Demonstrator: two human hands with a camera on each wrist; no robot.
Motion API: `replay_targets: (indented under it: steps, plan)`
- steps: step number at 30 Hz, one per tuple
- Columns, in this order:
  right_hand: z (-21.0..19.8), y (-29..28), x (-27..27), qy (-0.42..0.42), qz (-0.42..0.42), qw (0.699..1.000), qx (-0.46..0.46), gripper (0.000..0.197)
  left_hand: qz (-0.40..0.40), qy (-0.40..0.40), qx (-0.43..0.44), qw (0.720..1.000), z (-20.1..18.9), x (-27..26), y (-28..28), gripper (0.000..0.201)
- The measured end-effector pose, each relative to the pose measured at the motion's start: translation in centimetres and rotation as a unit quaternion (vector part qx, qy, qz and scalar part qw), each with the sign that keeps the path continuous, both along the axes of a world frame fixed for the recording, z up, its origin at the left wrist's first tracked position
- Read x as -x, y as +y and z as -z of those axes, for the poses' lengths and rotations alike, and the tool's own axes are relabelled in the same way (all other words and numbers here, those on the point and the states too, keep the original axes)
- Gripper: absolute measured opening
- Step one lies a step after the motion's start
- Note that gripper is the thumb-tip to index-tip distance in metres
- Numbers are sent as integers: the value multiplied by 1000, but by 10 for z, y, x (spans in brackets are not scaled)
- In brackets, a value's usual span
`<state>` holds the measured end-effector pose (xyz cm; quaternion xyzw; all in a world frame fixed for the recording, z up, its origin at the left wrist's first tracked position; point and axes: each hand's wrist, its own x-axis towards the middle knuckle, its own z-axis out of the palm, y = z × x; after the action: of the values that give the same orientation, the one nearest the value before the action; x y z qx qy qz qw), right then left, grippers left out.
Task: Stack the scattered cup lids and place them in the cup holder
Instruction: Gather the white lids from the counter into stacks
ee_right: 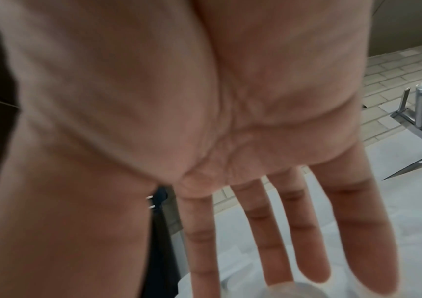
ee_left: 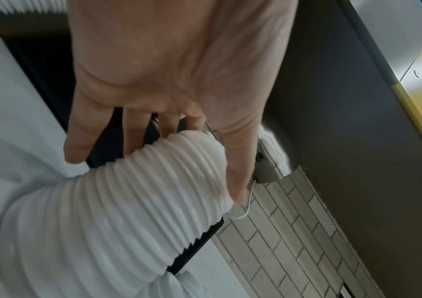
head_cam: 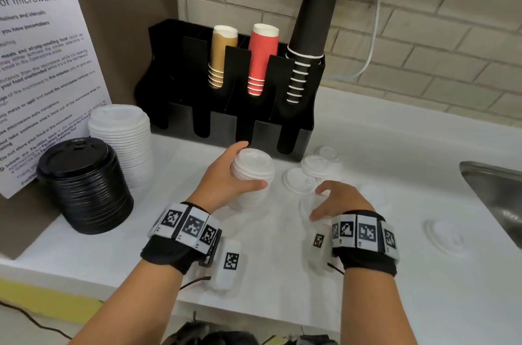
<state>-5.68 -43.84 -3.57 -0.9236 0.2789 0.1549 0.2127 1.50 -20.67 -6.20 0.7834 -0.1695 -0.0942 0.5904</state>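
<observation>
Lids (head_cam: 252, 178), white, ribbed and nested into one short column, stand on the white surface (head_cam: 367, 274) just in front of the black cup holder (head_cam: 231, 84), long axis upright, domed top facing up. The left hand (head_cam: 223, 180) has its fingers (ee_left: 73, 145) and thumb wrapped round the column. The right hand (head_cam: 341, 200) hovers with fingers (ee_right: 271, 231) straight and spread over loose lids (head_cam: 308, 178) lying flat nearby.

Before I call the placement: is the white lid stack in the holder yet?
Out. The left hand grips the white lid stack standing on the counter before the cup holder.
</observation>
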Motion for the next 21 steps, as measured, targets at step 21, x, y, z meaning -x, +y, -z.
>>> replay_targets:
  steps: [21]
  plan:
    - [-27, 53, -21, -345, -140, 913, -168, 23, -9, 10, 0, 1000, 7, -2, 4, 100]
